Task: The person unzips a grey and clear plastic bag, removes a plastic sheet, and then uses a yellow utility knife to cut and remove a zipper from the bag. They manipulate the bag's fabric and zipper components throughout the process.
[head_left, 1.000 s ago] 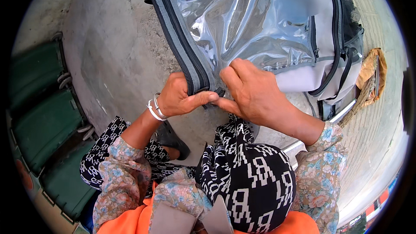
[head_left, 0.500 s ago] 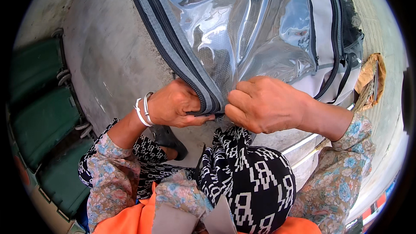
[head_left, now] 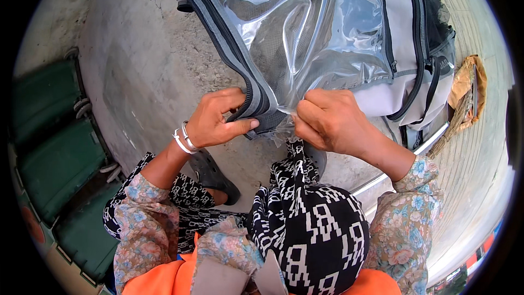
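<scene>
Three green bins [head_left: 63,164] line the left — left fingers [head_left: 241,127] pinch the bag's [head_left: 400,22] zippered edge [head_left: 221,38], right fingers [head_left: 311,112] its clear plastic [head_left: 322,49].

The bag [head_left: 401,33] runs past the top edge; we have only part of it. Glare on its clear panel [head_left: 305,38] obscures what lies behind. Left hand [head_left: 218,123]: we lose the fingertips behind the zippered border [head_left: 217,30]. Right hand [head_left: 333,120]: fingertips curled under, so we cannot see its grip fully. A patterned knee [head_left: 316,229] covers most of the right shoe [head_left: 317,158].
</scene>
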A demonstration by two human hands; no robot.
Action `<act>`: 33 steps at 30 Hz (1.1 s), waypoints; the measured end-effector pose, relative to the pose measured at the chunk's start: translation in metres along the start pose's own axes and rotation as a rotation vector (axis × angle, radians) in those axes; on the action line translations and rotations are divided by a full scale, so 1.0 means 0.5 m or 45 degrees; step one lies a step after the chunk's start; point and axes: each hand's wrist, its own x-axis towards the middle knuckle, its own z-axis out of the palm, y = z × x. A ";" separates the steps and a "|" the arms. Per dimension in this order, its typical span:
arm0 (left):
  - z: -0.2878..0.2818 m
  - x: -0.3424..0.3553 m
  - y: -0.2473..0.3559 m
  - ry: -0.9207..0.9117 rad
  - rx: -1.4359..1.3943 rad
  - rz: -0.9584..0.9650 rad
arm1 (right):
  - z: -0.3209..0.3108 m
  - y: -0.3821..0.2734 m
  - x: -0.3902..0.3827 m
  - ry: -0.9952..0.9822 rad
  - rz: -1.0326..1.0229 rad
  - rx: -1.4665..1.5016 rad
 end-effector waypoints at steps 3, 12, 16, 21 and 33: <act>-0.010 0.030 0.044 0.063 0.119 -0.046 | 0.005 -0.009 0.020 0.007 -0.024 -0.070; -0.004 0.038 0.071 0.148 0.022 -0.011 | 0.024 -0.037 0.076 0.076 0.058 -0.400; -0.023 0.042 0.077 -0.111 0.161 0.180 | 0.014 -0.020 0.078 -0.311 -0.134 -0.497; -0.076 0.030 0.064 -0.114 0.173 0.435 | -0.068 -0.001 0.061 -0.279 -0.332 -0.314; -0.047 0.028 0.054 -0.141 0.041 0.211 | -0.015 -0.048 0.083 0.215 0.014 -0.417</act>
